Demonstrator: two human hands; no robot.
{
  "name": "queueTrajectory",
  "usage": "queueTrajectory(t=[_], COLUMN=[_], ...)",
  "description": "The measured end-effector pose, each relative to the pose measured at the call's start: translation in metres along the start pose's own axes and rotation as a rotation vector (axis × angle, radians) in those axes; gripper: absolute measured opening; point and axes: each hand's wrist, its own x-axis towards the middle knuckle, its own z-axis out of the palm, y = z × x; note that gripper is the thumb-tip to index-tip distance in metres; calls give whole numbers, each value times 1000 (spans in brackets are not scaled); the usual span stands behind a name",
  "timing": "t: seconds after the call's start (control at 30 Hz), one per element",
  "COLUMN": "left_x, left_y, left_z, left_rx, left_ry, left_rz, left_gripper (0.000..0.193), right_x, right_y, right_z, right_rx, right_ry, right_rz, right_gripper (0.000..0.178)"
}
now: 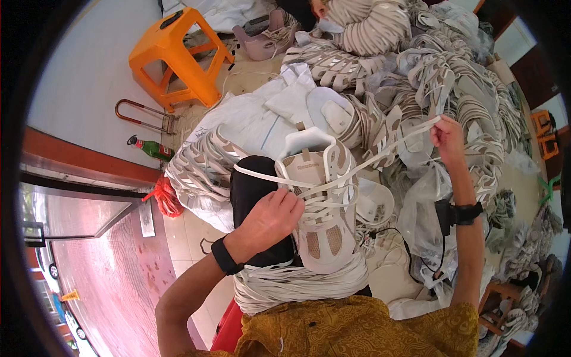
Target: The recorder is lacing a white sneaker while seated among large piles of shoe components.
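A cream and beige shoe upper (pixel 324 241) with mesh toe panels lies in front of me, toe toward my body, partly laced in criss-cross rows. My left hand (pixel 270 219) is closed at the upper's left eyelet edge, by the lace rows; its fingertips are partly hidden. Up and to the right, my right hand (pixel 448 138) pinches a flat cream shoelace (pixel 389 150), drawn taut from the eyelets. Another lace length loops left across a black cushion-like surface (pixel 253 205) under the upper. A thick bundle of cream laces (pixel 303 282) lies across my lap.
Stacks of similar uppers (pixel 476 113) are heaped ahead and right, with a white sack (pixel 262 113) ahead. Leftward are an orange stool (pixel 178 56), a green bottle (pixel 151 147), a red plastic bag (pixel 165 196) and a glass door (pixel 83 214). Another person's hand (pixel 320 9) shows at the top.
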Motion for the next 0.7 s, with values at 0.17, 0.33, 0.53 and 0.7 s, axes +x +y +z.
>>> queueTrajectory(t=[0.17, 0.33, 0.53, 0.7], left_x=[6, -2, 0, -3], left_y=[-1, 2, 19, 19], left_z=[1, 5, 18, -1], left_rx=[2, 228, 275, -101], left_ry=[165, 170, 48, 122], left_rz=[-20, -173, -208, -260], left_gripper=[21, 13, 12, 11], right_x=[-3, 15, 68, 57], right_y=[2, 13, 3, 22], right_z=[2, -9, -186, -80], right_rx=[-12, -82, -793, -720], right_ry=[-1, 115, 366, 193], right_rz=[26, -150, -412, -223], right_gripper=[17, 18, 24, 25])
